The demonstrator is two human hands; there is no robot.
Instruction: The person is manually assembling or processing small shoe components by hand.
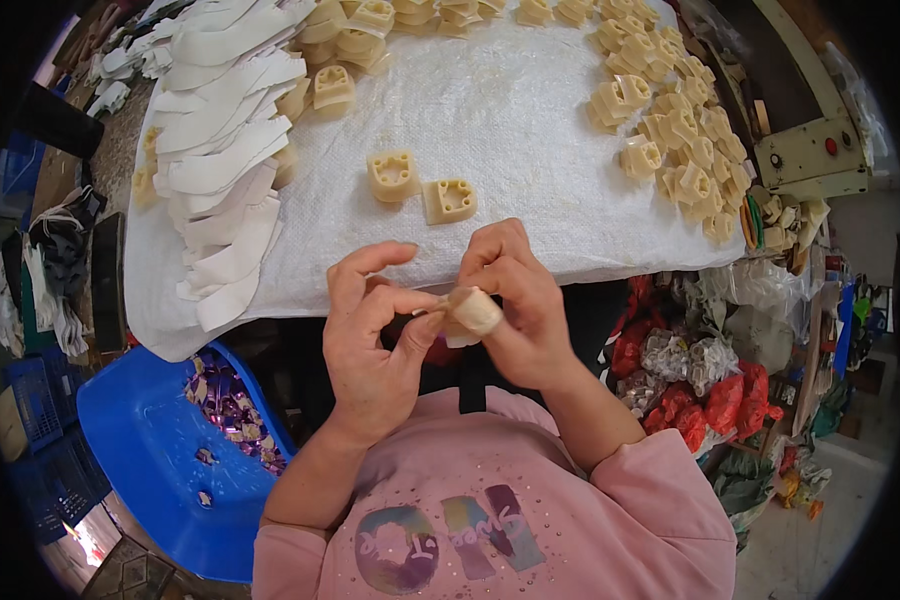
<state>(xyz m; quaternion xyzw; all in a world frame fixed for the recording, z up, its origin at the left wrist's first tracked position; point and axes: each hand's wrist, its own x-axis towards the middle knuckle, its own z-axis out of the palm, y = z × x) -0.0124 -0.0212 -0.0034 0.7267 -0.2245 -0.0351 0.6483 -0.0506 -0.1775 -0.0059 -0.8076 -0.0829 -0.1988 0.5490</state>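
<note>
Above my lap, just off the table's near edge, a small cream shoe heel (pixel 477 311) is held between both hands. My right hand (pixel 520 315) is closed round it, fingers curled over its top. The thumb and forefinger of my left hand (pixel 370 335) pinch at its left side, where a thin pale edge sticks out; its exact form is too small to tell. Two similar cream heels, one (pixel 393 176) left of the other (pixel 450 201), lie on the table just beyond my hands, their holed faces showing.
White sheeting covers the table (pixel 490 110). Overlapping white strips (pixel 225 135) lie along its left side. Many more heels are heaped at the right (pixel 685 130) and far edge. A blue tub (pixel 160 460) with shiny purple pieces stands low left; red and clear bags (pixel 700 400) sit low right.
</note>
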